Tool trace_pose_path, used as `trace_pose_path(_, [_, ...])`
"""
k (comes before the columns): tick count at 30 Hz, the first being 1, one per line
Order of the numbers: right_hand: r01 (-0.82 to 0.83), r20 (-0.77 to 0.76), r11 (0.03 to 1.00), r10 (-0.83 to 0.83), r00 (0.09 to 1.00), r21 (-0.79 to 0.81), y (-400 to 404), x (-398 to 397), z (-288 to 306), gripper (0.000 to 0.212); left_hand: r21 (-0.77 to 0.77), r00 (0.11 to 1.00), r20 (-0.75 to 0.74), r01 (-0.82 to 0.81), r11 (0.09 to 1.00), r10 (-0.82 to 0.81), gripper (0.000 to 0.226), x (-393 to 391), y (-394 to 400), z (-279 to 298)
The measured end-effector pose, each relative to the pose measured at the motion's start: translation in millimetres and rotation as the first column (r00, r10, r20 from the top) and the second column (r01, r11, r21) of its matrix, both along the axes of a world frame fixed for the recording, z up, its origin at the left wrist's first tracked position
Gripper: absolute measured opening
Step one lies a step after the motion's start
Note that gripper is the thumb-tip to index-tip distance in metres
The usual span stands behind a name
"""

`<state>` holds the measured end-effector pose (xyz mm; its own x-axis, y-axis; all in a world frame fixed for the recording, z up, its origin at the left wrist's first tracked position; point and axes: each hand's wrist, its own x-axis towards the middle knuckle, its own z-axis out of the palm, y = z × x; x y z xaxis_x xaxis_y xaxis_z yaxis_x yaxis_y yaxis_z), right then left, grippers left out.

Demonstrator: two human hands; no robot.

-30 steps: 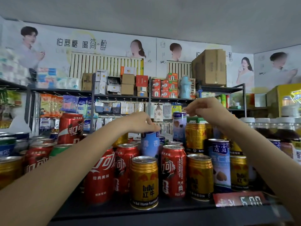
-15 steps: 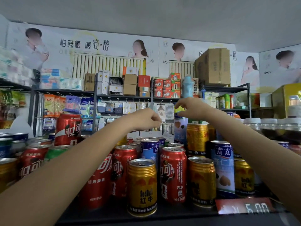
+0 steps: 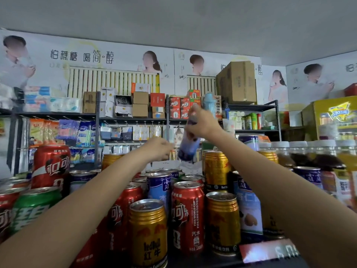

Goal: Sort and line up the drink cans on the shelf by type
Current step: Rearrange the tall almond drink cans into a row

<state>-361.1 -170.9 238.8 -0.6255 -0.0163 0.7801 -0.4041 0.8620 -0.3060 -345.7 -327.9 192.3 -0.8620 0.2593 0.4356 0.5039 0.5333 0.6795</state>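
Right hand (image 3: 202,124) holds 1 pale blue can (image 3: 189,146) lifted clear above the shelf's back rows, centre frame; grip wraps its upper part, long axis tilted, base hanging down-left. Left hand (image 3: 157,149) just left of the base, nearer it, blurred; grip state cannot tell

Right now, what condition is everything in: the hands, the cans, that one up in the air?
right hand: raised, fingers curled round the pale purple can
pale purple can: lifted clear of the shelf, tilted, blurred
left hand: held over the back cans, holds nothing that shows
front gold can: upright, sealed
red cola can: upright, sealed
blue can: upright among mixed types
green can: upright
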Motion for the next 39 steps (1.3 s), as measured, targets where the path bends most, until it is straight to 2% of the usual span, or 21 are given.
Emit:
trace_pose_path(1, [-0.062,-0.093,0.993,0.053,0.994,-0.097,0.1,13.3,2.0,0.045,0.176,0.986,0.138,0.067,0.982,-0.092,0.050,4.0,1.7,1.8])
trace_pose_path(2, [-0.145,-0.162,0.972,0.115,0.980,-0.187,0.4,29.1,2.6,0.043,0.360,0.941,0.241,0.139,0.922,-0.236,0.058,9.2,2.9,4.3])
trace_pose_path(3, [-0.234,-0.195,0.938,0.187,0.963,-0.255,1.5,43.9,1.6,0.042,0.539,0.880,0.275,0.192,0.820,-0.387,0.060,14.8,3.9,7.4])
trace_pose_path(5, [-0.358,-0.177,0.884,0.318,0.932,-0.300,4.3,69.4,-5.5,0.045,0.796,0.795,0.187,0.222,0.564,-0.577,0.053,24.2,4.8,13.6])
trace_pose_path(6, [-0.393,-0.151,0.869,0.363,0.919,-0.302,4.7,80.3,-10.5,0.047,0.851,0.794,0.134,0.214,0.479,-0.593,0.051,28.4,4.4,15.9])
trace_pose_path(7, [-0.419,-0.136,0.855,0.397,0.908,-0.306,3.6,88.6,-15.3,0.048,0.878,0.809,0.097,0.205,0.433,-0.580,0.050,32.7,3.6,17.9])
trace_pose_path(9, [-0.446,-0.131,0.844,0.426,0.895,-0.297,-2.8,102.1,-23.5,0.046,0.889,0.835,0.037,0.224,0.399,-0.549,0.040,43.7,-1.4,21.5])
trace_pose_path(11, [-0.478,-0.111,0.841,0.465,0.878,-0.253,-16.1,114.1,-30.2,0.044,0.858,0.865,-0.011,0.265,0.439,-0.502,0.027,59.4,-9.6,25.6])
trace_pose_path(12, [-0.502,-0.082,0.834,0.497,0.864,-0.230,-25.1,119.9,-33.3,0.046,0.814,0.890,-0.043,0.295,0.501,-0.454,0.024,67.9,-15.6,27.5])
trace_pose_path(14, [-0.546,-0.040,0.814,0.550,0.834,-0.198,-45.4,126.7,-39.1,0.058,0.691,0.931,-0.135,0.334,0.642,-0.340,0.026,83.7,-32.6,29.3])
trace_pose_path(17, [-0.618,-0.007,0.743,0.638,0.770,-0.257,-76.4,128.9,-43.0,0.078,0.570,0.958,-0.176,0.286,0.770,-0.225,0.035,101.7,-67.8,23.9])
trace_pose_path(19, [-0.662,0.018,0.697,0.692,0.722,-0.274,-99.3,128.4,-45.2,0.093,0.542,0.975,-0.168,0.214,0.813,-0.145,0.035,113.5,-93.9,17.8])
trace_pose_path(21, [-0.700,0.027,0.680,0.721,0.692,-0.218,-122.3,128.1,-48.5,0.101,0.518,0.988,-0.147,0.120,0.847,-0.051,0.036,125.6,-118.4,11.0])
trace_pose_path(26, [-0.718,0.100,0.695,0.717,0.690,-0.031,-174.8,125.1,-61.4,0.111,0.355,0.985,-0.114,-0.083,0.931,0.132,0.055,147.3,-174.2,-14.0])
trace_pose_path(29, [-0.653,0.192,0.733,0.624,0.757,0.191,-195.8,120.6,-75.5,0.096,0.169,0.958,-0.171,-0.200,0.965,0.228,0.051,146.7,-190.1,-33.9])
trace_pose_path(32, [-0.502,0.171,0.790,0.473,0.865,0.353,-206.0,109.2,-87.8,0.072,-0.033,0.955,-0.191,-0.236,0.971,0.226,0.044,138.0,-197.4,-49.0])
trace_pose_path(36, [-0.468,0.253,0.779,0.395,0.883,0.417,-198.4,106.8,-88.8,0.051,-0.205,0.949,-0.201,-0.285,0.936,0.245,0.040,124.1,-199.0,-66.1])
trace_pose_path(39, [-0.458,0.203,0.810,0.411,0.889,0.367,-176.8,110.3,-78.3,0.031,-0.261,0.922,-0.290,-0.334,0.906,0.257,0.038,117.5,-198.4,-75.0])
